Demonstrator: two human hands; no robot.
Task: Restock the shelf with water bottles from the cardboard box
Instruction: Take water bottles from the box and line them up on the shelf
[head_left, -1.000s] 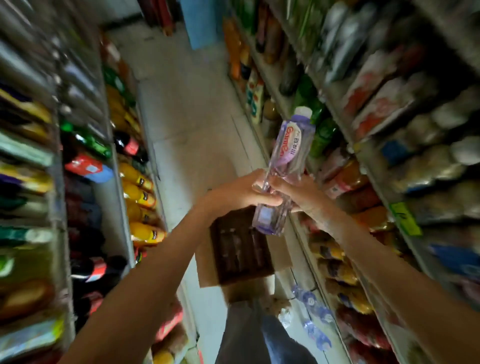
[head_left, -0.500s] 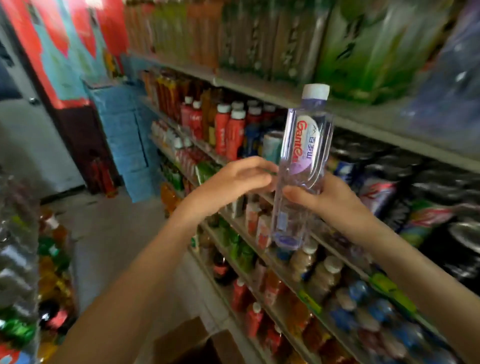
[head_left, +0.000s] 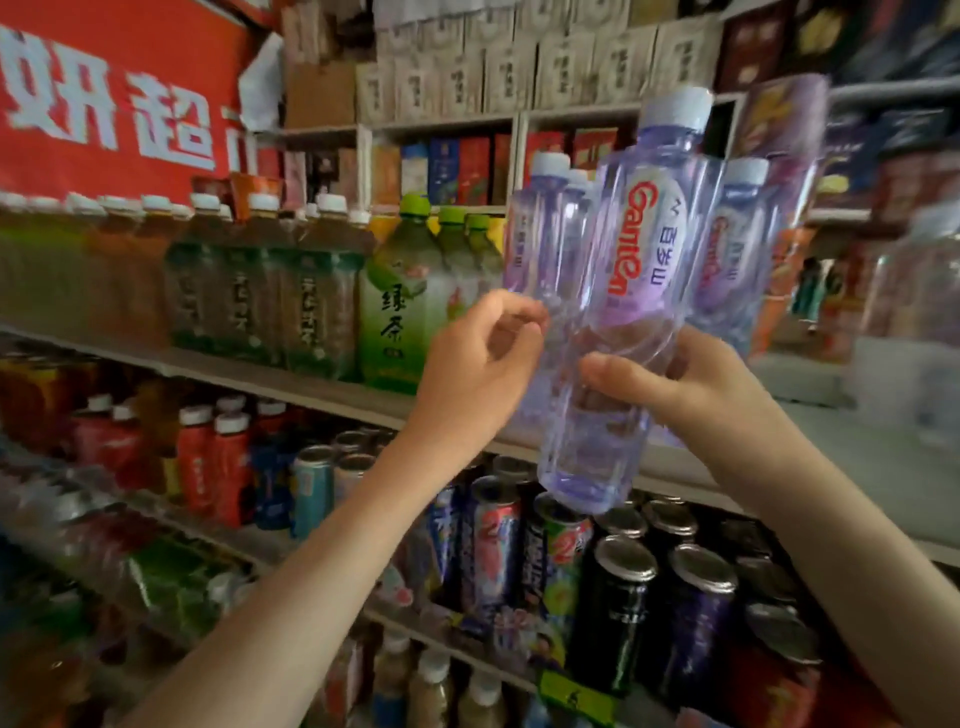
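My right hand (head_left: 691, 387) grips a clear water bottle (head_left: 631, 291) with a lilac label and white cap around its lower half, tilted slightly right in front of the shelf (head_left: 291, 382). My left hand (head_left: 475, 364) hovers just left of the bottle with curled, parted fingers holding nothing. Behind the held bottle, several identical water bottles (head_left: 540, 234) stand upright on the shelf board. The cardboard box is out of view.
Green tea bottles (head_left: 410, 291) and brown tea bottles (head_left: 249, 280) fill the shelf to the left. Drink cans (head_left: 623, 597) and red bottles (head_left: 208, 467) line the shelf below. Boxed goods (head_left: 498, 73) are stacked above, beside a red banner (head_left: 119, 98).
My view has swung from the aisle floor and box up to the shelf. The bottle has risen to the water row's level, and my left hand has come off it.
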